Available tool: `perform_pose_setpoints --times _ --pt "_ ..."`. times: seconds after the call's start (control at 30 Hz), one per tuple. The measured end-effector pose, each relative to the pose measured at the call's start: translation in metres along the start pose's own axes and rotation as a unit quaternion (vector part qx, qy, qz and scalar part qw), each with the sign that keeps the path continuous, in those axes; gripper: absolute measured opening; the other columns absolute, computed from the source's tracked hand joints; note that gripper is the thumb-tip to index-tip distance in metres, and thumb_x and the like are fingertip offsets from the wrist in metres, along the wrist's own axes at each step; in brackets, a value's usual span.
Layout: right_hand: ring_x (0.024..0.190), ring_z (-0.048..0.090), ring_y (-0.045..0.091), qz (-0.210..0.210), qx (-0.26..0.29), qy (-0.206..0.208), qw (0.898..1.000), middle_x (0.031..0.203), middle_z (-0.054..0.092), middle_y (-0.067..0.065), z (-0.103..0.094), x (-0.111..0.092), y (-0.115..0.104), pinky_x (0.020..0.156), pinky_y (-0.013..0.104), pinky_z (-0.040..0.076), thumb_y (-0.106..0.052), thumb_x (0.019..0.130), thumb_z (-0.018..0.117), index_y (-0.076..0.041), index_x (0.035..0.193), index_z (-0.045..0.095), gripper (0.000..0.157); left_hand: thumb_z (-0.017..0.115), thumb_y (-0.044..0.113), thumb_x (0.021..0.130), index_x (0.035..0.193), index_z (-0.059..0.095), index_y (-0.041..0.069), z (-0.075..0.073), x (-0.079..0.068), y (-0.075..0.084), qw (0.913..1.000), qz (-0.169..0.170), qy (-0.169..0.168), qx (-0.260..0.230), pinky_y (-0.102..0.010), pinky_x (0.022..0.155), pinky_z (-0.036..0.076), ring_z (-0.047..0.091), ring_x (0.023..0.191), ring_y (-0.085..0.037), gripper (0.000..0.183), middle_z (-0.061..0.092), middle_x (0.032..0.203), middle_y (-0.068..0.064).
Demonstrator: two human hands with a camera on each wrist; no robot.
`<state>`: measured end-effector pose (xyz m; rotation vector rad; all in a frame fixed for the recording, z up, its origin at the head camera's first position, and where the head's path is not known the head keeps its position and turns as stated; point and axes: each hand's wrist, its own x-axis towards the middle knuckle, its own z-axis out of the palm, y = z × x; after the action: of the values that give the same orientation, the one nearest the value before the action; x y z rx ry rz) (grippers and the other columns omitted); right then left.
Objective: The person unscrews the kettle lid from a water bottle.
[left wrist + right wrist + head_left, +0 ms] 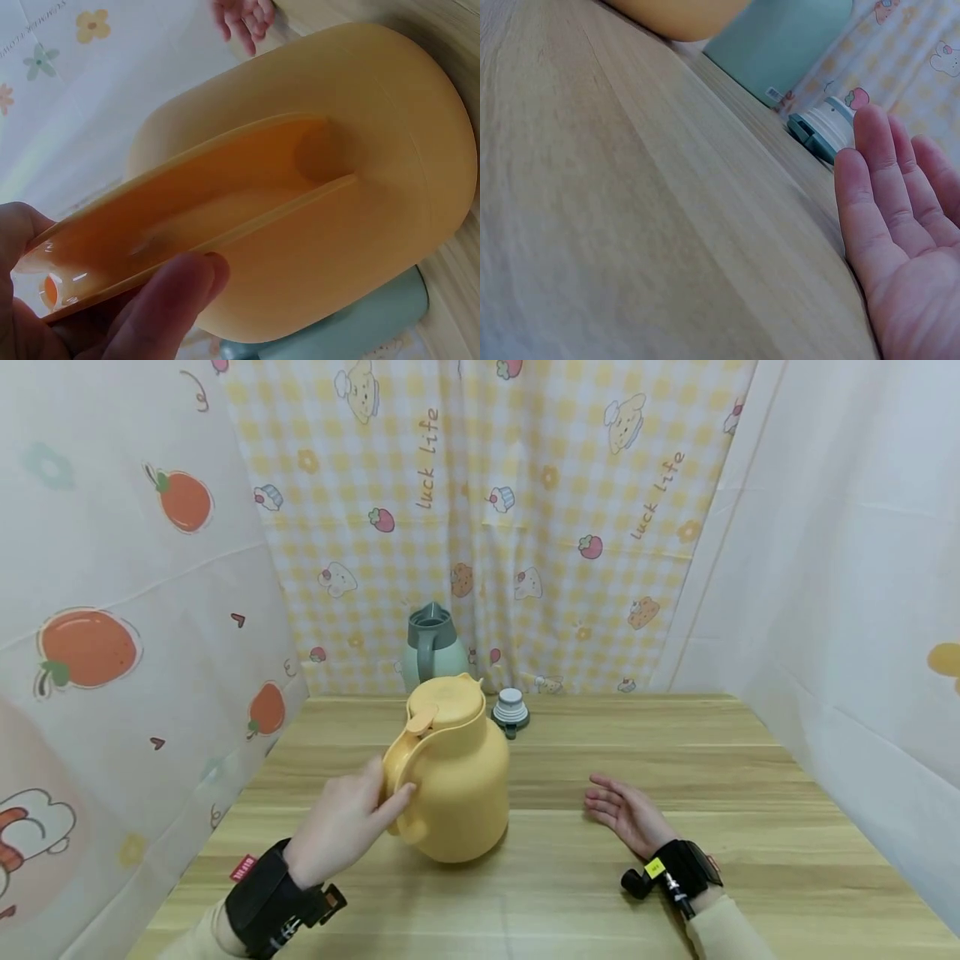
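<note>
A yellow thermos jug (468, 777) with its lid on stands at the middle of the table. My left hand (341, 822) grips the jug's handle (217, 195) from the left, and the left wrist view shows the thumb pressing the handle's edge. Palm upward, my right hand (630, 817) rests on the table to the right of the jug, its fingers loosely extended and holding nothing. Behind the yellow jug is a green thermos jug (442, 656) with its top open, partly hidden. A white and green stopper lid (511, 710) lies beside it, also seen in the right wrist view.
The wooden table (637, 743) is bounded by a yellow checked curtain (480, 543) at the back. White printed cloth (150, 568) hangs at the left, and plain white cloth (840, 568) at the right. Each wrist wears a black camera strap (258, 897).
</note>
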<state>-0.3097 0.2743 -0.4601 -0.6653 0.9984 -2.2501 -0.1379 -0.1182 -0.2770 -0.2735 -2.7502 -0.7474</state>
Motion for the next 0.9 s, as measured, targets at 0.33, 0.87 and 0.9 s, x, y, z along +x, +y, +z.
perform_pose_setpoints --times 0.33,0.87,0.9 --pt "0.111 0.06 0.023 0.003 -0.008 0.011 1.0 0.117 0.063 0.013 0.003 0.0 -0.003 0.1 0.038 0.043 -0.013 0.109 0.02 -0.004 0.13 0.056 0.043 0.06 0.036 0.097 0.091 0.052 0.012 0.018 0.013 0.022 0.9992 0.035 -0.014 -0.014 -0.024 0.05 0.04 0.047 0.053 -0.004 0.026 0.049 0.062 0.011" --pt "0.102 0.064 0.019 0.085 -0.251 0.118 0.957 0.109 0.067 0.009 0.044 0.021 -0.064 0.097 0.04 0.045 -0.022 0.106 0.038 0.017 0.134 0.039 0.048 0.059 0.036 0.096 0.082 0.045 0.013 0.041 0.029 0.054 0.996 0.087 -0.018 0.002 -0.025 0.045 0.035 0.043 0.049 -0.009 0.03 0.042 0.056 0.008" --pt "0.101 0.065 0.018 0.085 -0.292 0.11 0.946 0.111 0.067 0.009 0.055 0.026 -0.08 0.097 0.039 0.045 -0.022 0.106 0.037 0.018 0.135 0.036 0.05 0.06 0.035 0.095 0.081 0.045 0.013 0.042 0.03 0.055 0.996 0.088 -0.016 0.001 -0.025 0.045 0.035 0.043 0.049 -0.009 0.03 0.042 0.056 0.008"
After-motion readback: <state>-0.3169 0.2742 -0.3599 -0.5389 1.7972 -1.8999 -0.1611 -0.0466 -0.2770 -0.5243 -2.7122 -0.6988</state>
